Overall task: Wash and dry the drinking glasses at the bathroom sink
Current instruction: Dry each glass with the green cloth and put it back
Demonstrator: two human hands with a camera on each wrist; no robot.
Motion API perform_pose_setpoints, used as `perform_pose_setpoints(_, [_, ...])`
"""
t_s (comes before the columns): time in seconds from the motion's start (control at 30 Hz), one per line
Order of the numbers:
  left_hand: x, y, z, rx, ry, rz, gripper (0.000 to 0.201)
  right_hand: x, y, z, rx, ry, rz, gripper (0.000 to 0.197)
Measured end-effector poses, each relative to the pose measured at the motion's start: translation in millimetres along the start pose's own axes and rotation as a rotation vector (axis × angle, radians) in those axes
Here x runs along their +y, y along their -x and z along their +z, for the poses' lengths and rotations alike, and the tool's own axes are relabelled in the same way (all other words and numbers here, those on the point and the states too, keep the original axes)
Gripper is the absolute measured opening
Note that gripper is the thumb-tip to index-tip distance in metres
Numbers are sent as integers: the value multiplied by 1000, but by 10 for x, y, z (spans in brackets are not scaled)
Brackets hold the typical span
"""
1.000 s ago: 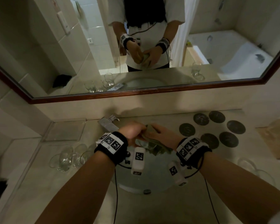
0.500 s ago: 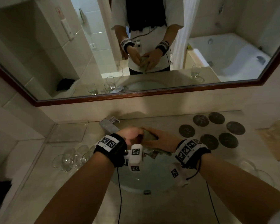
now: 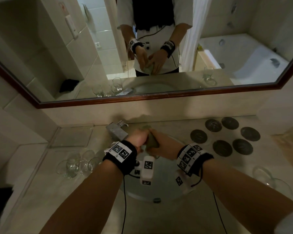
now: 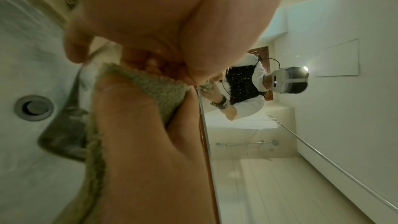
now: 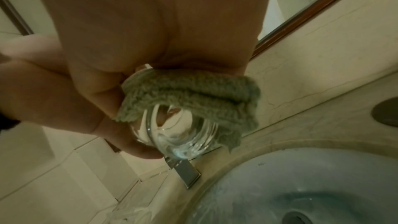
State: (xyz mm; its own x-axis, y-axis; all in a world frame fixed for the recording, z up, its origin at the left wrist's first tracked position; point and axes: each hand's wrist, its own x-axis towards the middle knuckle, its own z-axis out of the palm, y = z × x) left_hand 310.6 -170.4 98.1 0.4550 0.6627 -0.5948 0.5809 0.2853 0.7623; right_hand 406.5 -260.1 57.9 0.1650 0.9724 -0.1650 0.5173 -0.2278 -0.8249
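Both hands have edged farther over the sink (image 3: pixel 161 198): left hand (image 3: pixel 139 138) grips the glass (image 5: pixel 183 135), right hand (image 3: pixel 164 144) clasps the green cloth (image 3: pixel 151 141) around it, faucet (image 3: pixel 117 131) just left.

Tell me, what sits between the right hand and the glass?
A folded green cloth lies between the right hand and the glass; the right wrist view shows it.

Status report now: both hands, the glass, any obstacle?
Left hand grips the glass. Right hand presses the green cloth around it, above the sink. Faucet close at left; nothing blocks.
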Motion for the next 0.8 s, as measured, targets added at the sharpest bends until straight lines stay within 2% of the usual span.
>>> perform_pose_setpoints(0.13, [-63, -110, -63, 1, 21, 66, 21, -33, -56, 11, 25, -42, 44, 73])
perform_pose_setpoints(0.27, [-168, -196, -159, -43, 81, 105, 22, -23, -117, 19, -33, -175, 146, 67])
perform_pose_setpoints(0.33, [-161, -171, -197, -65, 83, 140, 23, -21, -153, 33, -16, -252, 170, 57])
perform_pose_setpoints(0.4, [-167, -183, -221, -74, 82, 188, 22, -53, -154, 36, -17, -462, 221, 39])
perform_pose_setpoints(0.5, [-172, -181, -289, -90, 118, 242, 31, -126, -155, 46, -11, -773, 335, 17])
perform_pose_setpoints(0.53, [-181, -195, -311, -103, 129, 257, 33, -125, -160, 51, -14, -848, 374, 19])
perform_pose_setpoints(0.63, [-192, -222, -394, -135, 163, 338, 35, -82, -183, 83, -39, -1015, 501, 46])
perform_pose_setpoints(0.8, [-215, -264, -551, -170, 125, 484, 34, -101, -244, 96, 27, -1164, 491, 51])
